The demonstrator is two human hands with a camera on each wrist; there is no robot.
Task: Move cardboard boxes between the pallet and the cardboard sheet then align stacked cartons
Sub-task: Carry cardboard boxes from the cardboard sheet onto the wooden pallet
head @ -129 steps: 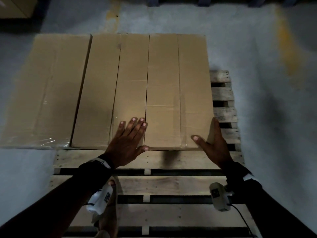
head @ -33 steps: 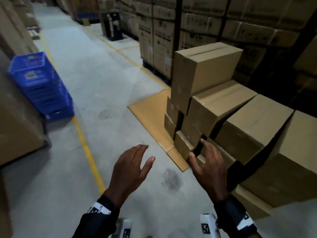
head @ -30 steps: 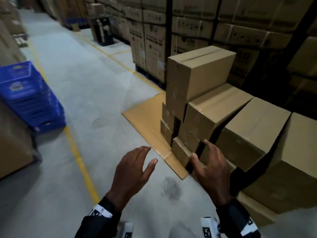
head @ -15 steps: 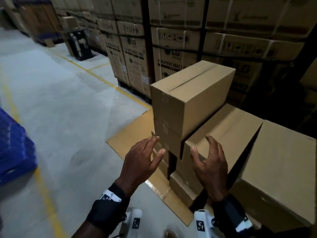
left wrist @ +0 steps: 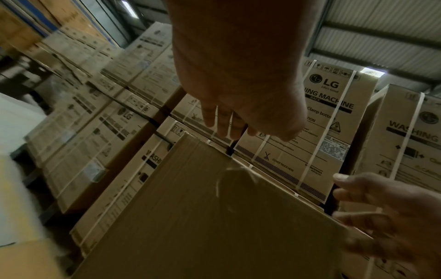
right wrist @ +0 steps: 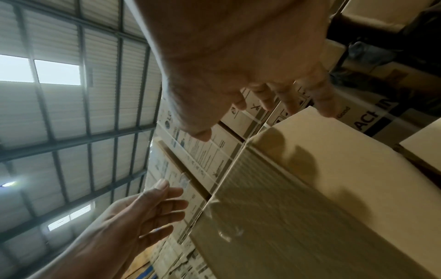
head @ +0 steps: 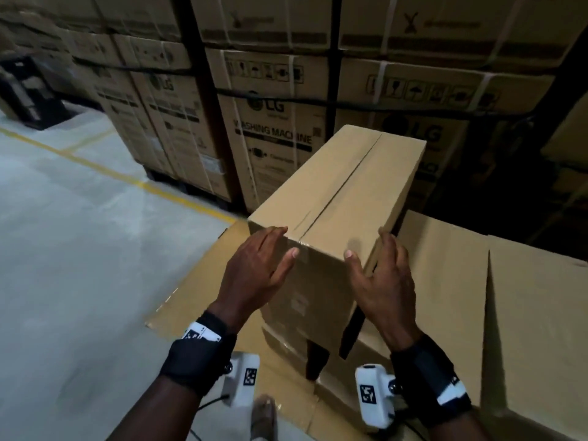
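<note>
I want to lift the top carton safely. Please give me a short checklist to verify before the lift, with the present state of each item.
1. Left hand at the near left corner of the top carton: ok, fingers straight.
2. Right hand at the near right corner: ok.
3. Firm grip made: not ok; in the wrist views both hands are open and seem just off the carton.
4. Top seam closed: ok.
5. Carton square on the stack below: not ok; it looks offset from the lower carton.
6. Weight of the carton: cannot tell.
</note>
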